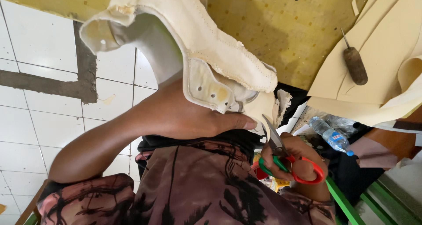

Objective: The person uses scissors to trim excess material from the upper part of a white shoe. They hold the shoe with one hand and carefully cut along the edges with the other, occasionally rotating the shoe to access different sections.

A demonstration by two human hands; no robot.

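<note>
Workbench: the yellow dotted bench top (285, 31) fills the upper middle; cream sheets (378, 67) lie on it at the right, an awl (355, 64) with a brown handle resting on them.
Floor: white tiles (39, 115) to the left, open room on that side.
Shoe upper: the cream shoe upper (193, 36) is held up above the lap, its long axis running from upper left down to lower right, its lower edge just above the scissors.
Left hand: the left hand (193, 119) is clamped under the shoe upper, thumb stretched toward the blades.
Right hand: the right hand (292, 161) is closed through the scissor loops, low and to the right, nearer the ragged edge.
Scissors: the scissors (285, 157), red and green handled, point up and left, blades slightly parted, tips touching or just beside the edge.
Bottle: a plastic bottle (332, 135) lies just to the right.
</note>
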